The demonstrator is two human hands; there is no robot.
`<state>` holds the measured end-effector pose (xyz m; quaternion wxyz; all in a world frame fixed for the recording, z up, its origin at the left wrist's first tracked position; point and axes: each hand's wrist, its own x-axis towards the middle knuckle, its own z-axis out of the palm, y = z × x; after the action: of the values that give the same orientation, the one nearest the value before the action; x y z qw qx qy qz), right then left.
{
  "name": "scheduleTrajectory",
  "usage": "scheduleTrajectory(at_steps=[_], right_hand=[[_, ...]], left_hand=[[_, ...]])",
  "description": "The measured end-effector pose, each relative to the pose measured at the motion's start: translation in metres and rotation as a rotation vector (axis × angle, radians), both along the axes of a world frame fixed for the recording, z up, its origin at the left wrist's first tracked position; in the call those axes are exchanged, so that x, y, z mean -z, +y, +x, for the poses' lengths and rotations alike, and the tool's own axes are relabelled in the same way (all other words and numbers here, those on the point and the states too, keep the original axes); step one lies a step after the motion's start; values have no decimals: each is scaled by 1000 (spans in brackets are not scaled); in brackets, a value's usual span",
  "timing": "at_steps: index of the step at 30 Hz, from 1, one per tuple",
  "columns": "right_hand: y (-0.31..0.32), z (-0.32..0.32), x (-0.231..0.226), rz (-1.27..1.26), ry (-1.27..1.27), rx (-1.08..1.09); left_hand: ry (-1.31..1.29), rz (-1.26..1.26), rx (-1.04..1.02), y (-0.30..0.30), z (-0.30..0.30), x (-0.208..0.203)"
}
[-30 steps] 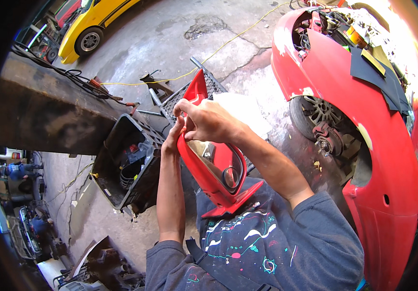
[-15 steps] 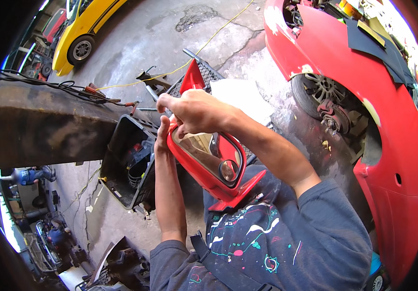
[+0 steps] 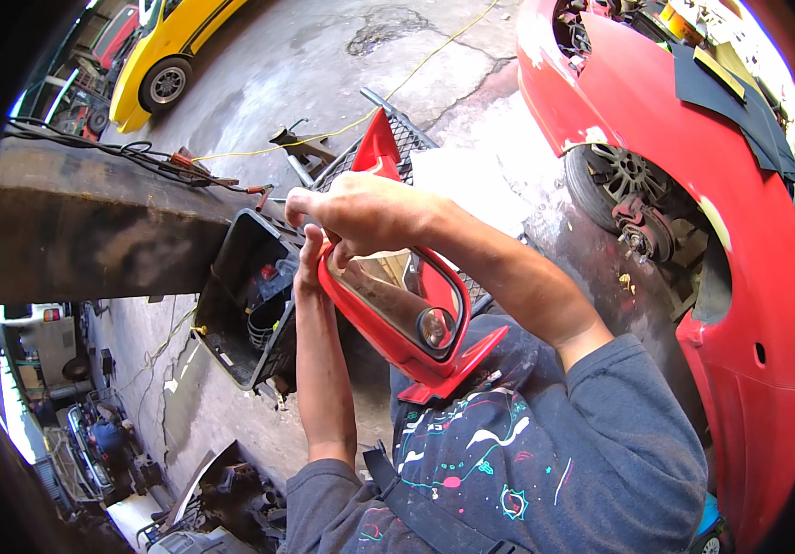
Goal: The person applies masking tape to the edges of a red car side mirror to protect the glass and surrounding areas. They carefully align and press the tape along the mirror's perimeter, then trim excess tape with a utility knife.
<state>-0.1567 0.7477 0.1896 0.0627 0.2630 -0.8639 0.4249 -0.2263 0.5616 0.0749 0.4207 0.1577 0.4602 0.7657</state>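
Our right hand curls over the red mirror, left hand alongside — grips unclear; left, a crate holds a tub.

Left grip and right grip at a red side mirror, black crate to the left.

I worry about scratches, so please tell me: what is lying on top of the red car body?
On the red car body, dark sheets lie with a yellow strip on top. The surface directly beneath them is covered, so its condition cannot be seen.
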Motion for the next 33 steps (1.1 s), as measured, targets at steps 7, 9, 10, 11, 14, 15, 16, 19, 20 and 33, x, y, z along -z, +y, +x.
scheduleTrajectory(at_steps=[7, 9, 10, 11, 14, 15, 16, 19, 20, 33], right_hand=[[-3, -3, 0, 61, 37, -19], [-4, -4, 1, 45, 36, -16], [-4, -4, 2, 41, 37, -12], [-5, -5, 2, 48, 45, -8], [-6, -5, 4, 62, 70, 3], [-7, -5, 5, 61, 78, 7], [-7, -4, 6, 65, 79, 12], [-8, -3, 7, 90, 101, 30], [-8, -3, 7, 95, 118, 44], [-12, 0, 9, 98, 143, 98]], left_hand=[[16, -27, -71, 2, 4, -6], [11, -18, -64, 1, 2, -5], [6, -17, -60, 1, 1, -4], [4, -16, -59, 0, 1, -3], [-3, -13, -53, -2, 0, 0], [-5, -10, -52, -2, 0, 0], [-7, -10, -50, -2, -1, 1], [-15, -6, -43, -3, -2, 1], [-17, -5, -41, -3, -2, 1], [-53, 10, -3, -6, -6, 3]])
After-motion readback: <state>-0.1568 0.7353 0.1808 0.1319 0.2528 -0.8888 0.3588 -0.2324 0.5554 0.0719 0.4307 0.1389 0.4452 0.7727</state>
